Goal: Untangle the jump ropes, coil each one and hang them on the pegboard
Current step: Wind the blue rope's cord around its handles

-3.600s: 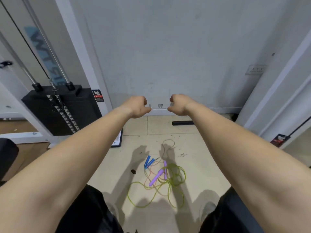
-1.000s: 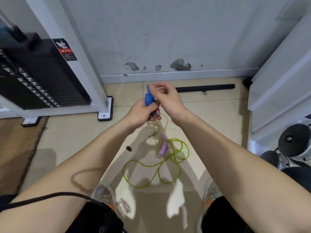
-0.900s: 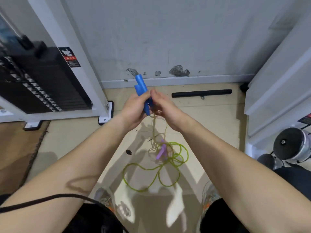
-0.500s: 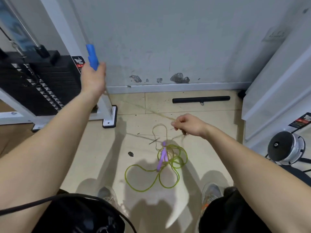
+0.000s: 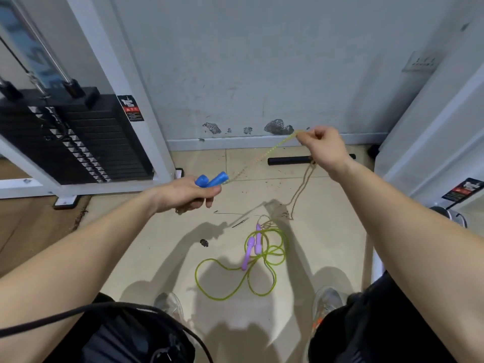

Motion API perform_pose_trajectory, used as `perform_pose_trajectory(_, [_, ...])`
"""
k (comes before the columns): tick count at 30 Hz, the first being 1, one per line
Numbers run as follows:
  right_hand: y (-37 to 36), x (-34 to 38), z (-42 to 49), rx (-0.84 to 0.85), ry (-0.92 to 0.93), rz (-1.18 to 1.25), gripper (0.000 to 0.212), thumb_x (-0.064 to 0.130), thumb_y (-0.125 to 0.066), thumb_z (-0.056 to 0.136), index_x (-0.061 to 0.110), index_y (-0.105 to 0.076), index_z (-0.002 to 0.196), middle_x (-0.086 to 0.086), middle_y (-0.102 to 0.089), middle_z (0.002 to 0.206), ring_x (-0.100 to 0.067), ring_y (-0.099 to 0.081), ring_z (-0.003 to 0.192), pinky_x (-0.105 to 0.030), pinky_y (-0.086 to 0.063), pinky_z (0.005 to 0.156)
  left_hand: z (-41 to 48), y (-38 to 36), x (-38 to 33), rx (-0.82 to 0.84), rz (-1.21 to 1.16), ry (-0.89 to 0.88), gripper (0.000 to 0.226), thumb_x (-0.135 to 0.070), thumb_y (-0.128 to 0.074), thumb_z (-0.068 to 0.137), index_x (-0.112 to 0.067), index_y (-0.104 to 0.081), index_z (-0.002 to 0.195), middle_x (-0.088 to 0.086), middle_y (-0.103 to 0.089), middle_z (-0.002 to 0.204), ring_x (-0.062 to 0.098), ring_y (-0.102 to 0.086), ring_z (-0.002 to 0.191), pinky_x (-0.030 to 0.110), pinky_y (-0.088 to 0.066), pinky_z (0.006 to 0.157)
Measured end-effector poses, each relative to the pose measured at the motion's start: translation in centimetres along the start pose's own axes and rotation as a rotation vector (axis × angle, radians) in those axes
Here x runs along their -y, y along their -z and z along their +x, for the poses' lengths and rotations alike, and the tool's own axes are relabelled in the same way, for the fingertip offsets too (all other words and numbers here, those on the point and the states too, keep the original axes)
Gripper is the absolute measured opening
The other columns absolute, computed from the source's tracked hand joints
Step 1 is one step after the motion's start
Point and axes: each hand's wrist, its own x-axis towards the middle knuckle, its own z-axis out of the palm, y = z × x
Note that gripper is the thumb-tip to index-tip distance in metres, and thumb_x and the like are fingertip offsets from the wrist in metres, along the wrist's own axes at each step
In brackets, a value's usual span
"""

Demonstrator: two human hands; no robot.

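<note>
Green rope (image 5: 272, 249) on tiled floor (image 5: 157, 244)

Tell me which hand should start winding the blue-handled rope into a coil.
Probably the right hand: it pinches the rope partway along, with loose rope hanging below it. The left hand is full, gripping both blue handles, so it suits as the anchor.

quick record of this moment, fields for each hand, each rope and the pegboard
left hand: grips both blue handles
right hand: pinches the pale rope, stretched from the blue handles
green rope: loose loops on the floor, uncoiled
purple handles: lying among the green loops
pegboard: not in view
</note>
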Motion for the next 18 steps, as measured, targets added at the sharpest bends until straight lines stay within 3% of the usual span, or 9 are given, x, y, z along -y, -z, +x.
perform_pose_trajectory(5, [0.2, 5.4, 0.2, -0.052, 0.148, -0.145, 0.021, 0.017, -0.079, 0.075, 0.011, -0.059, 0.075, 0.016, -0.05, 0.046, 0.004, -0.046, 0.044, -0.013, -0.035, 0.049, 1.2, 0.4, 1.2, -0.536, -0.211, 0.162, 0.053, -0.062, -0.059, 0.09, -0.014, -0.053, 0.071, 0.002, -0.046, 0.06, 0.017, -0.033, 0.046, 0.023, -0.025, 0.046])
perform_pose_trajectory(8, [-0.2, 6.3, 0.4, -0.105, 0.196, -0.346, 0.009, 0.015, -0.067, 0.077, 0.015, -0.059, 0.075, 0.012, -0.054, 0.059, -0.001, -0.053, 0.057, -0.022, -0.041, 0.055, 1.3, 1.6, 1.9, -0.75, -0.318, 0.261, 0.053, -0.06, -0.06, 0.091, -0.008, -0.059, 0.078, 0.006, -0.057, 0.073, 0.02, -0.044, 0.054, 0.027, -0.032, 0.05])
perform_pose_trajectory(11, [-0.2, 4.6, 0.6, -0.088, 0.092, -0.525, 0.02, 0.033, -0.062, 0.082, 0.018, -0.053, 0.072, 0.003, -0.059, 0.07, -0.024, -0.056, 0.075, -0.033, -0.045, 0.065, 1.5, 2.5, 3.3, -0.845, -0.372, 0.316, 0.051, -0.056, -0.058, 0.093, -0.006, -0.066, 0.095, 0.003, -0.061, 0.077, 0.02, -0.052, 0.062, 0.029, -0.039, 0.057])
perform_pose_trajectory(14, [0.4, 1.9, -0.3, 0.043, -0.119, -0.587, 0.047, 0.053, -0.05, 0.088, 0.014, -0.049, 0.062, -0.006, -0.06, 0.06, -0.031, -0.063, 0.07, -0.036, -0.051, 0.068, 1.5, 2.5, 3.8, -0.885, -0.344, 0.357, 0.052, -0.056, -0.057, 0.093, -0.006, -0.067, 0.098, 0.003, -0.06, 0.075, 0.022, -0.053, 0.066, 0.031, -0.042, 0.065])
perform_pose_trajectory(16, [0.4, 1.1, -0.6, 0.042, -0.158, -0.452, 0.042, 0.047, -0.054, 0.087, 0.015, -0.044, 0.061, -0.004, -0.049, 0.055, -0.028, -0.054, 0.058, -0.034, -0.048, 0.061, 1.7, 2.3, 3.6, -0.826, -0.315, 0.339, 0.051, -0.056, -0.059, 0.092, -0.006, -0.064, 0.088, 0.006, -0.06, 0.077, 0.023, -0.05, 0.063, 0.03, -0.039, 0.059])
perform_pose_trajectory(18, [0.0, 0.9, -0.4, 0.047, -0.146, -0.275, 0.023, 0.034, -0.062, 0.083, 0.019, -0.049, 0.072, 0.0, -0.042, 0.058, -0.023, -0.043, 0.058, -0.033, -0.041, 0.06, 1.8, 1.8, 3.0, -0.732, -0.289, 0.298, 0.05, -0.056, -0.064, 0.09, -0.007, -0.061, 0.082, 0.007, -0.058, 0.075, 0.022, -0.045, 0.057, 0.028, -0.035, 0.054])
